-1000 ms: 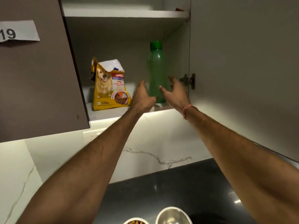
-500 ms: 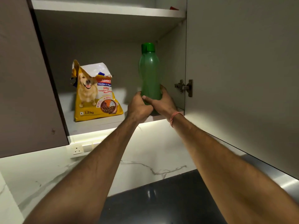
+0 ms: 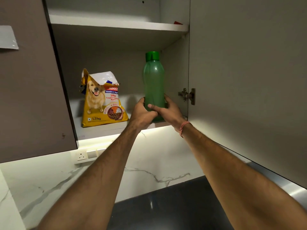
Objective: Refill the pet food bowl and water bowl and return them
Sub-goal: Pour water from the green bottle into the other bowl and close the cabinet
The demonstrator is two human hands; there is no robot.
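The green bottle is a tall, translucent plastic one with a darker green screw cap, upright at the right end of the lower cupboard shelf, close to the side wall and the door hinge. Both hands are wrapped round its lower part: the left hand grips from the left, the right hand from the right with its thumb laid across the front. Whether the base rests on the shelf or is just lifted off it is hard to tell, since the hands hide it. The yellow dog food bag, torn open at the top, stands well to the bottle's left on the same shelf. Compared with half a second ago, the grip and the bottle's place look the same. A second ago the hands were spread open just short of the bottle.
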